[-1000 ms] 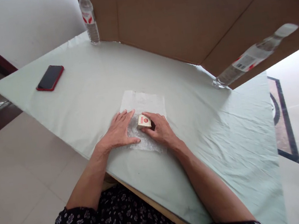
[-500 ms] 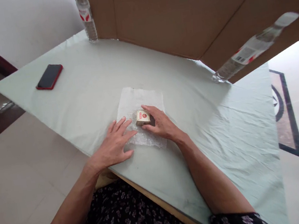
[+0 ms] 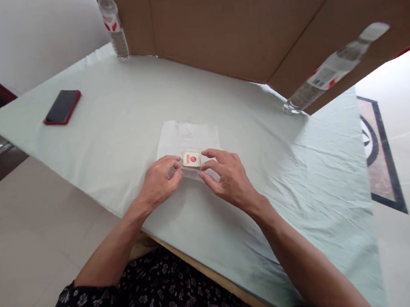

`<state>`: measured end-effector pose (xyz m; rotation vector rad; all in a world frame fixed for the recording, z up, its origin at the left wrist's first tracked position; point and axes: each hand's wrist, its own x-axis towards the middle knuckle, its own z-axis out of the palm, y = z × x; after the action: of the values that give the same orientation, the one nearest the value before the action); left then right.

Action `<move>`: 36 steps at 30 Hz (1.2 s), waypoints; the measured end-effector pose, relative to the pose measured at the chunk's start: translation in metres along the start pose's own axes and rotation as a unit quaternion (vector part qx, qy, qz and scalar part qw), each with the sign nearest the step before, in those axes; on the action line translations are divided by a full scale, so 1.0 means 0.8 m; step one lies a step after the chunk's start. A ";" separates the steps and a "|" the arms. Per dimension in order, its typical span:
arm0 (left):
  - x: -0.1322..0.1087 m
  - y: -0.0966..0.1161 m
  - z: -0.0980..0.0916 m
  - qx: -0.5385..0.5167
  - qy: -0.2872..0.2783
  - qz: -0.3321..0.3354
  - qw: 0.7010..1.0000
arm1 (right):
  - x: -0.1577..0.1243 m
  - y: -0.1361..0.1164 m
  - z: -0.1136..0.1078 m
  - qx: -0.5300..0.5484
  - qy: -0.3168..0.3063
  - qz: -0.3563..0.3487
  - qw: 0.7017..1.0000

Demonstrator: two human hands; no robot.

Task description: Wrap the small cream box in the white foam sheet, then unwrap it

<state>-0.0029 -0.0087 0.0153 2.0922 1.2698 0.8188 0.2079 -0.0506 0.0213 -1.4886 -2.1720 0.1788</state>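
A small cream box (image 3: 192,159) with red print lies on a whitish, translucent sheet of bubble wrap (image 3: 190,131) on the table. The wrap's near part is turned up against the box. At the box's left, my left hand (image 3: 163,178) has thumb and fingertips closed on the wrap's edge. My right hand (image 3: 228,173) is on the other side, fingers curled, with its tips at the wrap by the box's right end. The wrap's edges between the fingertips are partly hidden.
A red-cased phone (image 3: 62,107) lies at the table's left. One water bottle (image 3: 114,27) stands at the back left, another bottle (image 3: 333,71) at the right, both beside a large brown cardboard panel (image 3: 210,22). A pale green cloth (image 3: 286,173) covers the table.
My right hand has let go of the box and moved to its right end. The left hand has closed from spread fingers, and the wrap's near part has come up toward the box.
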 end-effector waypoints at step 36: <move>0.043 -0.012 0.016 -0.242 0.015 -0.120 0.963 | 0.050 0.032 0.032 0.382 0.011 0.204 0.901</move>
<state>0.0138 0.0248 0.0073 1.5146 1.1661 0.9410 0.2067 -0.0003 0.0026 -1.4002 -1.4469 1.0190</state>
